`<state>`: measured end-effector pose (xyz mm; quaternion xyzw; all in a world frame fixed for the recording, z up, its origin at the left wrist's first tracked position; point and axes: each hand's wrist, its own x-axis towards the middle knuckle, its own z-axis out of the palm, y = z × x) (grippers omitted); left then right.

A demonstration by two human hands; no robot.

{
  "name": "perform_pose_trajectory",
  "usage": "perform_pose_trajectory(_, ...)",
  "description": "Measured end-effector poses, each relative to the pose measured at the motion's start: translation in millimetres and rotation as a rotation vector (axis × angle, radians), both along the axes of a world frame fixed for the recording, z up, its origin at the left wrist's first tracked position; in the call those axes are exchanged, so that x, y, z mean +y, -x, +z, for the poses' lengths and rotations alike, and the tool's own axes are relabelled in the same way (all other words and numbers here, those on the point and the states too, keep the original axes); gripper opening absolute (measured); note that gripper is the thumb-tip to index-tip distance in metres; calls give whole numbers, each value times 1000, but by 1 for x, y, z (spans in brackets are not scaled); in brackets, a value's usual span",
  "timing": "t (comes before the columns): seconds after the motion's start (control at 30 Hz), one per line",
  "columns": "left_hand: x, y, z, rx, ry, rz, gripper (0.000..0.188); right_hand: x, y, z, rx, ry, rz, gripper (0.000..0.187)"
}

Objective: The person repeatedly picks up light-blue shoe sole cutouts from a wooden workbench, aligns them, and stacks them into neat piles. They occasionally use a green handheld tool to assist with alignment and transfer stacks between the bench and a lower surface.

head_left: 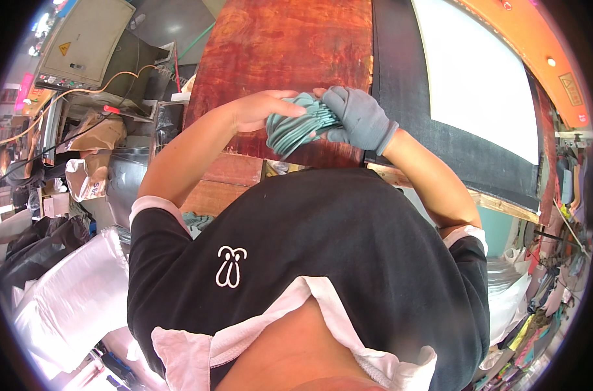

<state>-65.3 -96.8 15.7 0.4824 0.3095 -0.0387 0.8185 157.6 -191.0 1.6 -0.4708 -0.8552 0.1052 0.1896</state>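
A thick bundle of thin, flat teal-green pieces with rounded ends (290, 135) is held up in front of my chest, above the red-brown board. My bare left hand (262, 111) grips its left side, with the thumb lying over the top. On the other side my right hand (360, 118), in a grey glove, closes around the bundle's right end. The pieces fan out slightly toward the lower left. What they are exactly, I cannot tell. My fingers beneath the bundle are mostly hidden.
The glossy red-brown wooden board (280, 52) spans the work surface ahead. To its right lies a black surface (404, 85) with a white sheet (482, 72), beside an orange machine frame (557, 58). A grey electrical cabinet (88, 42) stands far left; clear plastic bags (75, 306) lie near left.
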Motion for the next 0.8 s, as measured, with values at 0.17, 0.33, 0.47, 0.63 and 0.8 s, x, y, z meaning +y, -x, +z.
perform_pose_trajectory(0.17,-7,9,11,-2,-295,-259,58,-17,6,9,124,-119,104,58)
perform_pose_trajectory(0.33,-3,1,17,113,-283,-341,59,-22,10,4,111,-91,78,60)
perform_pose_trajectory(0.47,0,0,13,1,-270,-320,74,-21,4,-5,92,-49,41,70)
perform_pose_trajectory(0.63,1,6,2,28,-111,-258,79,-24,1,-9,104,-107,34,83)
perform_pose_trajectory(0.8,8,8,-5,7,-49,-206,63,-24,4,-7,122,-167,33,87)
